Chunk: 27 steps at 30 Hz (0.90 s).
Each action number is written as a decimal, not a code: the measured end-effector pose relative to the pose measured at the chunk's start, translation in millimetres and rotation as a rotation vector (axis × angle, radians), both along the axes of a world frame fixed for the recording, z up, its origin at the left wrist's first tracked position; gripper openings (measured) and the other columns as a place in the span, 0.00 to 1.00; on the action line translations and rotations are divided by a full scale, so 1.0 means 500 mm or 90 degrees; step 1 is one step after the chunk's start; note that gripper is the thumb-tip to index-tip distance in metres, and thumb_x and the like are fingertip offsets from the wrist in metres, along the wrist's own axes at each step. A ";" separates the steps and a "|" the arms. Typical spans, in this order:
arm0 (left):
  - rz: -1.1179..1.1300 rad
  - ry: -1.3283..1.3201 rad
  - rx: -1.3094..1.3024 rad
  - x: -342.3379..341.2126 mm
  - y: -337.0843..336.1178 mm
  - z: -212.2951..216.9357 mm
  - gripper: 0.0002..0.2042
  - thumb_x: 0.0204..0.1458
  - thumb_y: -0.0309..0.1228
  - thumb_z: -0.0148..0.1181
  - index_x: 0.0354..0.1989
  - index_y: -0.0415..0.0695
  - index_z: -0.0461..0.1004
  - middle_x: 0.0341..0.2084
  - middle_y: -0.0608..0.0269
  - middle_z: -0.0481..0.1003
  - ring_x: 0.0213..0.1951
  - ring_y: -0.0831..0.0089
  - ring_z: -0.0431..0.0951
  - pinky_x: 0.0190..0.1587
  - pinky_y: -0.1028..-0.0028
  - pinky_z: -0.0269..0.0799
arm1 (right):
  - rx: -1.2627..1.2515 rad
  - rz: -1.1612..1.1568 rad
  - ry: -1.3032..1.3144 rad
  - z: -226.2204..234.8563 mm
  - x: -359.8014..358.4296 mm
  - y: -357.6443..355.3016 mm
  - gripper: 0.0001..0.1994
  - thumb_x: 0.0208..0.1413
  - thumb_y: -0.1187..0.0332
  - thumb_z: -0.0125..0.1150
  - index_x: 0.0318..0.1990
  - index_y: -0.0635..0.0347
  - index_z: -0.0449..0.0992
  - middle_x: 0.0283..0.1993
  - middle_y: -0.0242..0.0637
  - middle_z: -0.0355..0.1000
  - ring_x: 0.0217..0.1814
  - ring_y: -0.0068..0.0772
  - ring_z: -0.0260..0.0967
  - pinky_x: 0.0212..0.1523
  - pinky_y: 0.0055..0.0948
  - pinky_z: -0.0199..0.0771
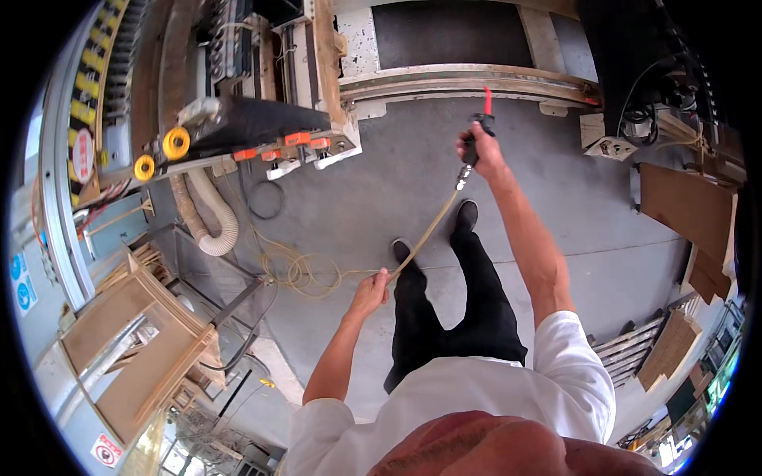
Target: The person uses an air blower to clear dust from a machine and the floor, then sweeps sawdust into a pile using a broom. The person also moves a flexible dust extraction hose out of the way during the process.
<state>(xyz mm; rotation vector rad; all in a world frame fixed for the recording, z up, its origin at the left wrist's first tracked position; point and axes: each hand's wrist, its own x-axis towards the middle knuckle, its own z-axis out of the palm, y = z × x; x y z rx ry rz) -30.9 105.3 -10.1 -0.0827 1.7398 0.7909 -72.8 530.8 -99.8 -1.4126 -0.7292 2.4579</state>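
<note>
My right hand (pixel 481 149) is closed round the black grip of an air blow gun (pixel 470 151). Its red nozzle (pixel 487 100) points away from me toward the machine rail. From the gun's metal fitting a yellowish air hose (pixel 432 228) runs down to my left hand (pixel 371 293), whose fingers are wrapped round it in front of my legs. Past that hand the hose leads left to loose coils (pixel 300 270) on the floor.
A machine with yellow rollers (pixel 176 143) and orange clamps (pixel 297 138) stands at the upper left. A long rail (pixel 468 82) crosses the far side. Wooden panels (pixel 684 208) lean at the right, with a frame of boards (pixel 131 341) at the lower left. A ribbed duct (pixel 222 238) bends toward the floor.
</note>
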 end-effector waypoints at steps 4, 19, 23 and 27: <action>-0.065 0.082 0.046 0.054 0.056 0.010 0.25 0.59 0.51 0.50 0.45 0.37 0.75 0.23 0.62 0.75 0.26 0.74 0.74 0.32 0.72 0.71 | -0.034 0.040 -0.066 -0.084 0.063 0.094 0.21 0.64 0.50 0.48 0.36 0.64 0.66 0.30 0.40 0.68 0.25 0.35 0.70 0.22 0.32 0.74; -0.249 0.563 -0.006 -0.310 0.513 -0.251 0.12 0.53 0.28 0.54 0.46 0.42 0.72 0.42 0.54 0.71 0.45 0.52 0.70 0.50 0.58 0.66 | -0.126 -0.013 -0.033 -0.343 -0.395 0.391 0.17 0.64 0.50 0.48 0.32 0.54 0.64 0.26 0.31 0.64 0.21 0.25 0.61 0.21 0.30 0.71; -0.288 0.509 -0.045 -0.379 0.543 -0.261 0.15 0.52 0.26 0.53 0.49 0.40 0.69 0.47 0.52 0.69 0.51 0.52 0.68 0.54 0.57 0.64 | -0.154 -0.010 -0.018 -0.405 -0.527 0.404 0.17 0.64 0.50 0.49 0.32 0.54 0.65 0.25 0.31 0.64 0.20 0.24 0.62 0.21 0.31 0.71; -0.248 0.398 -0.137 -0.433 0.572 -0.286 0.19 0.52 0.31 0.53 0.51 0.36 0.66 0.50 0.45 0.69 0.51 0.48 0.69 0.54 0.56 0.66 | -0.176 0.004 -0.037 -0.446 -0.611 0.411 0.18 0.64 0.49 0.49 0.33 0.54 0.66 0.25 0.30 0.65 0.20 0.24 0.61 0.20 0.31 0.70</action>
